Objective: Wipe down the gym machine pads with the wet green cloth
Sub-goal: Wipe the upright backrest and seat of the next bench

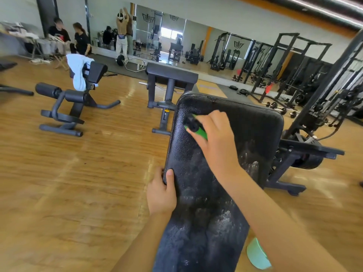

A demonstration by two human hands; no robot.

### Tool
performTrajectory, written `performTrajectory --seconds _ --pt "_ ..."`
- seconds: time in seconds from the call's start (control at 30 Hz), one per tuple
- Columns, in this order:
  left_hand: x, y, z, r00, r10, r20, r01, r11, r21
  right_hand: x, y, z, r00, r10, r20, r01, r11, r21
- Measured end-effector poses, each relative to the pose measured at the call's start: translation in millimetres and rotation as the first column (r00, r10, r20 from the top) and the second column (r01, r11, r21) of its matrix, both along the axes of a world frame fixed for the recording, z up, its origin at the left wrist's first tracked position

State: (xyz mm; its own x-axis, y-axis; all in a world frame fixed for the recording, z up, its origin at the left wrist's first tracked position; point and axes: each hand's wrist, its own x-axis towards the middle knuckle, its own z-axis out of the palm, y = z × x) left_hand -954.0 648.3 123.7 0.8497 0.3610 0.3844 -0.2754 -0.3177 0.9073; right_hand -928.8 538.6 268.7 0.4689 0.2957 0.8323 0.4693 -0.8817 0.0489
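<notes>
A long black textured bench pad (245, 138) runs from the bottom centre up to the middle of the view, with whitish smears on its lower and right parts. My right hand (216, 134) grips a green and black object (194, 126) and holds it against the pad's upper left area. The object looks like a small bottle or tool; I cannot tell what it is. My left hand (162, 193) holds the pad's left edge, thumb on top. No green cloth shows clearly.
A pale green bowl-like thing (257, 256) lies on the wooden floor at the pad's lower right. Other black machines (68, 103) and a preacher bench (170, 75) stand ahead; racks (294, 65) on the right. People are at the far mirror wall.
</notes>
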Motion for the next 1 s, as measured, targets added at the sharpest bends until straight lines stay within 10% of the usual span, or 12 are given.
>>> performTrajectory --seconds 0.27,0.57,1.0 --pt "3.7 -0.4 -4.2 0.999 0.018 0.029 -0.018 1.0 0.014 -33.4 -10.9 -68.7 0.995 0.09 -0.04 -0.096 0.982 -0.162" --pt "2.6 -1.4 -1.8 0.999 0.028 0.042 -0.029 1.0 0.008 2.8 -23.7 11.5 0.998 -0.001 0.066 -0.013 0.978 0.21" --pt "6.3 0.5 -4.7 0.996 0.061 0.061 -0.064 0.997 0.047 -43.0 -36.9 -71.1 0.992 0.034 -0.121 -0.016 0.989 0.148"
